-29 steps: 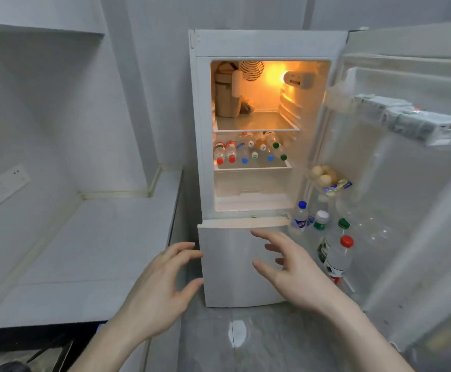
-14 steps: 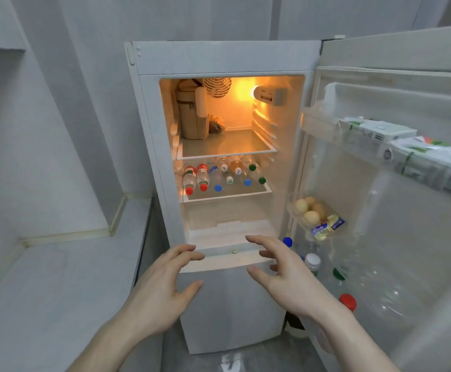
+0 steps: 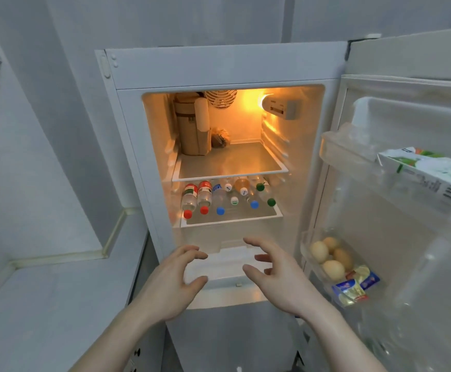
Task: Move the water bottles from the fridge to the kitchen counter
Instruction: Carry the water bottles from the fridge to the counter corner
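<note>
- The clear plastic water bottles with red, blue, white and green caps (image 3: 220, 197) lie on their sides on the fridge's lower glass shelf (image 3: 232, 219), caps toward the door opening, roughly twelve o'clock from both hands.
- The left hand (image 3: 174, 280) and the right hand (image 3: 275, 275) hover side by side in front of the white drawer below that shelf, each grip spread with fingers loosely bent, holding nothing and touching nothing.
- To do this well, I'd say raise both hands to the shelf and take the two red-capped bottles (image 3: 196, 197) at the left end first, closing round the bodies, not the caps.
- Draw them straight out; lying bottles may roll once a neighbour goes.
- The pale grey kitchen surface (image 3: 44, 304) waits at nine o'clock, just beside the fridge.
- At three o'clock the open white fridge door (image 3: 406, 237) holds a clear tray of brown eggs (image 3: 329, 260) and foil-wrapped packets, with a white carton (image 3: 422, 175) higher up.
- The upper shelf carries a tan box-like container (image 3: 192, 130); I can't make out what it is.
- Nothing blocks the reach, though the low gap under the upper shelf looks tight.
</note>
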The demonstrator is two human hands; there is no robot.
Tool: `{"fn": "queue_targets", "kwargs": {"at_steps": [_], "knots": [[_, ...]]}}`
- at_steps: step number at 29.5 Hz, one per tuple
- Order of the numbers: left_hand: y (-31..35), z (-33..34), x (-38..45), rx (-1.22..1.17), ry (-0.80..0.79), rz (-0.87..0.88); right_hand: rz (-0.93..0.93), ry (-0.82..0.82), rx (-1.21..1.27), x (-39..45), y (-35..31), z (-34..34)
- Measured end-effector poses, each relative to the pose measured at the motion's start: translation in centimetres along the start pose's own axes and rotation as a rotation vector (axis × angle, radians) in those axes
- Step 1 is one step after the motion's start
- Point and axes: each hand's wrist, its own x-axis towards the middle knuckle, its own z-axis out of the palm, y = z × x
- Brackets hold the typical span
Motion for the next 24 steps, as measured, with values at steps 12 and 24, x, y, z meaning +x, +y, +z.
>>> {"fn": "queue_targets", "kwargs": {"at_steps": [12, 24], "knots": [[-6.9, 1.6, 12.4, -0.158, -0.085, -0.128, 0.085, 0.019, -0.052, 10.5, 1.2, 2.5], [-10.4, 5.4, 21.8, -0.596, 0.066, -0.55, 0.191, -0.132, -0.135, 22.5, 3.4, 7.5]]}}
